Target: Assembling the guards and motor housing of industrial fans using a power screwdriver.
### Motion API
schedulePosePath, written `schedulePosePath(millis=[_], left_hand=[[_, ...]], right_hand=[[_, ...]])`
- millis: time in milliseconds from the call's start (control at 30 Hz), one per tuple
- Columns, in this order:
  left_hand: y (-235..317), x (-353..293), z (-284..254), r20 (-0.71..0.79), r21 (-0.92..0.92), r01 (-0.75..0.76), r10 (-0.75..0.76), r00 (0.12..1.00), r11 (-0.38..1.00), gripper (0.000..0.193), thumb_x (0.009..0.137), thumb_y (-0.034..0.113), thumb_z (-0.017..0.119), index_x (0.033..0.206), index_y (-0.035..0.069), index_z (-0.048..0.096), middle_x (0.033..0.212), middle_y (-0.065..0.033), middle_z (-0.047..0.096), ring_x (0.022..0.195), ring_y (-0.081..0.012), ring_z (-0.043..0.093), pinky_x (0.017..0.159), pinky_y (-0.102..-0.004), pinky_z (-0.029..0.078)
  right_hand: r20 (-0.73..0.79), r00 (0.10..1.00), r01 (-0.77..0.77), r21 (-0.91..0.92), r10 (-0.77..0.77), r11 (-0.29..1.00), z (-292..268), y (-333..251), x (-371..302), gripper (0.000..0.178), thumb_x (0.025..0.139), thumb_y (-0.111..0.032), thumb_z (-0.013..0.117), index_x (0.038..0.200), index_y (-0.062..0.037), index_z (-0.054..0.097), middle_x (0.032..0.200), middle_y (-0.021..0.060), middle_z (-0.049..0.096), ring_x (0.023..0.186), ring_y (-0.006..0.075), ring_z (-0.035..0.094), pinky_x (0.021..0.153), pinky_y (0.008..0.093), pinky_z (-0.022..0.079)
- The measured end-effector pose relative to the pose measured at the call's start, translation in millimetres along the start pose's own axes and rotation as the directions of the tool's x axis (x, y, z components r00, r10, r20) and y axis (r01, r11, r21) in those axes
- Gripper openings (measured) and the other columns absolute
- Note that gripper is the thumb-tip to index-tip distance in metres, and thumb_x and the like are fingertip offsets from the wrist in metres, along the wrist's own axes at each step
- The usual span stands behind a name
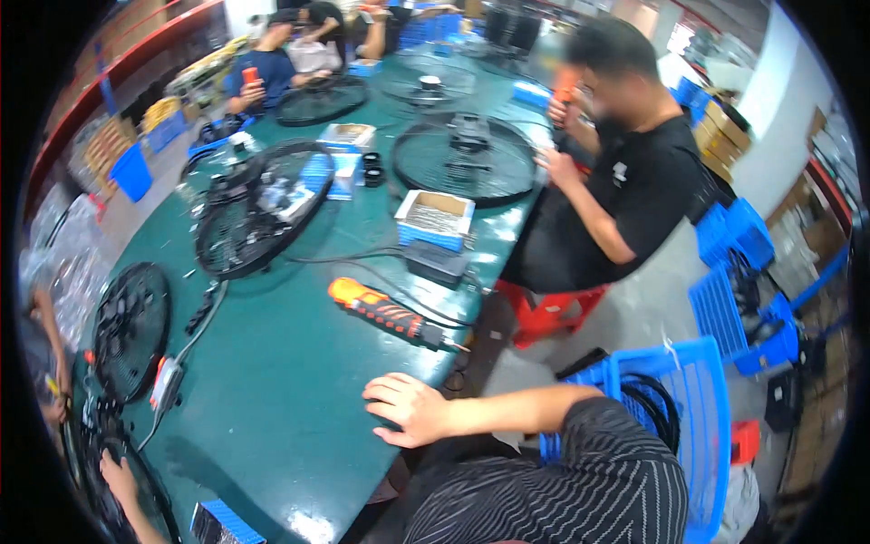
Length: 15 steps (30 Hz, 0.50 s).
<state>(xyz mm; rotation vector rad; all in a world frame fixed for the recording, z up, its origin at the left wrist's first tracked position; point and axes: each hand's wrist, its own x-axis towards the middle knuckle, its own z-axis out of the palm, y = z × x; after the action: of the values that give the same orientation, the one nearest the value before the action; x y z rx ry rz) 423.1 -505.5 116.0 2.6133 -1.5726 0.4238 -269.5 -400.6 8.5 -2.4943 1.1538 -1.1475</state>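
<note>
My right hand (405,410) lies on the green tabletop (272,390) by its near edge, fingers spread and holding nothing. An orange-and-black electric screwdriver (385,311) lies just beyond it, its bit toward the table edge. At the lower left my left hand (119,479) grips a black round fan guard (95,444), partly cut off by the picture's dark rim. Another black fan guard (133,331) with parts on it lies beyond. Between them and the table's middle runs a grey cable with a white-and-orange switch (166,384).
A blue box of small metal parts (433,218) stands beside a black power adapter (435,263). Farther off lie more fan guards (464,159). A co-worker in black (625,163) holds an orange screwdriver at right. Blue crates (680,408) stand by my right side. Another person's hand (58,408) shows at left.
</note>
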Motion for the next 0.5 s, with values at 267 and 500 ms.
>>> schedulePosePath(millis=[267, 500], left_hand=[[236.4, -257.0, -205.5, -0.368, -0.117, -0.887, 0.81, 0.456, 0.446, 0.035, 0.087, 0.015, 0.075, 0.115, -0.005, 0.066, 0.115, -0.0211, 0.066, 0.103, -0.04, 0.063, 0.094, -0.0462, 0.049], [290.5, -335.8, -92.8, -0.316, -0.573, -0.764, 0.779, 0.541, 0.298, 0.029, 0.093, 0.011, 0.067, 0.117, -0.004, 0.065, 0.122, -0.0206, 0.062, 0.114, -0.0376, 0.058, 0.101, -0.0474, 0.045]], right_hand=[[0.125, 0.983, 0.145, -0.06, -0.136, 0.988, -108.8, 15.8, 20.7, 0.035, 0.077, -0.029, 0.075, 0.098, -0.0045, 0.062, 0.113, 0.015, 0.06, 0.111, 0.0332, 0.058, 0.097, 0.0484, 0.045], [-0.625, 0.759, -0.588, -0.537, 0.182, 0.605, -328.5, 27.0, -122.8, 0.018, 0.074, -0.014, 0.078, 0.088, -0.0034, 0.072, 0.092, 0.0129, 0.072, 0.088, 0.0308, 0.069, 0.079, 0.0387, 0.054]])
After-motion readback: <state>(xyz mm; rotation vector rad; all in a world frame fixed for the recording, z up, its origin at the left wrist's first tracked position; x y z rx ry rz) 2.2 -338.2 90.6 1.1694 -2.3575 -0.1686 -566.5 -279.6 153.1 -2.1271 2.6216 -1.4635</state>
